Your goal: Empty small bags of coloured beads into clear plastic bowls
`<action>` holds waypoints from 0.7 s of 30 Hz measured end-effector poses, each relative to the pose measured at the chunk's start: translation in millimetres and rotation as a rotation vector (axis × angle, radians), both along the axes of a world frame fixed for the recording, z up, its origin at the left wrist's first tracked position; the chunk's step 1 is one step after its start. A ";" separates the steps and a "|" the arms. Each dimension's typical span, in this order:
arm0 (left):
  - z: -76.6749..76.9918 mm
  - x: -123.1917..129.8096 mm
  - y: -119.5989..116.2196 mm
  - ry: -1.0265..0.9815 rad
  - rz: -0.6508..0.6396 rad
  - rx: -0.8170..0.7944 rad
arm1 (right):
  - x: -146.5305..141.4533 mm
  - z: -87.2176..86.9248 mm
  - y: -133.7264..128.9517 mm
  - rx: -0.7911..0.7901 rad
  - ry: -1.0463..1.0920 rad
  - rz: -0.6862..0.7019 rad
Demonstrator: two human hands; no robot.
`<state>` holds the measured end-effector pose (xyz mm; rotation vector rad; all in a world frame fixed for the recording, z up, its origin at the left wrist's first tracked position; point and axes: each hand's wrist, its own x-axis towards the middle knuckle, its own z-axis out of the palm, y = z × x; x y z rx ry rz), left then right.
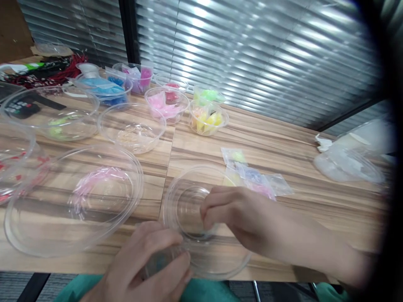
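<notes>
head view: how do the hands stand?
– the left hand is curled around a clear item, too blurred to name, near the front edge of the surface.
– and the right hand?
– its fingers are bunched at the clear bowl, which sits before the person; i can't tell whether they grip anything.
– what's nearby?
– small packets just beyond the right hand, and pink strands in another bowl, leftward.
</notes>
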<state>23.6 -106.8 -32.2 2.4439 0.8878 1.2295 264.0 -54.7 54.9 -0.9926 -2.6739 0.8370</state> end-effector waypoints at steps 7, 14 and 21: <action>-5.4 1.2 -14.0 0.095 0.070 0.063 | -11.2 -6.0 -6.8 0.337 -0.239 0.005; -2.5 6.8 -9.7 0.055 0.052 0.170 | -9.0 -22.4 -48.2 0.296 -0.426 -0.028; -11.1 -4.6 -0.8 0.080 -0.064 0.224 | 11.7 -10.2 -40.0 -0.051 -0.161 0.072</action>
